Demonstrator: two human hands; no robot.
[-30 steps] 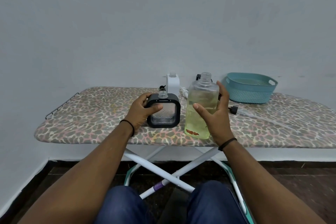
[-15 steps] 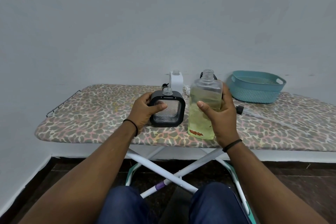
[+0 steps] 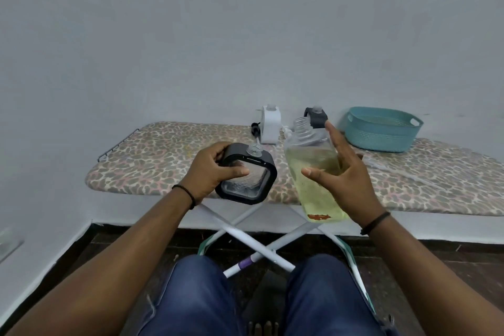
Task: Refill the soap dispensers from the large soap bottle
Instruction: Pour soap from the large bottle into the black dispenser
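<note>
Your knees in blue jeans fill the near edge of the view, with the crossed white legs of the ironing board beyond them.

Your left hand has its grip clamped on the black-framed soap dispenser, thumb across the clear front panel, fingers behind the frame. The dispenser is tilted, lifted clear of the board, its open threaded neck uppermost.

Your right hand holds the large soap bottle from its right side. The thumb presses the front face; the fingers are spread along the far side. The bottle is uncapped, leaning left toward the dispenser, and raised off the board. Pale yellow liquid fills most of it.

The ironing board, covered in a leopard-print fabric, carries the remaining items. At its far edge stand a white dispenser and a second dark dispenser, partly hidden by the bottle neck. A black pump head lies beside the white one. A teal basket sits at the far right.
</note>
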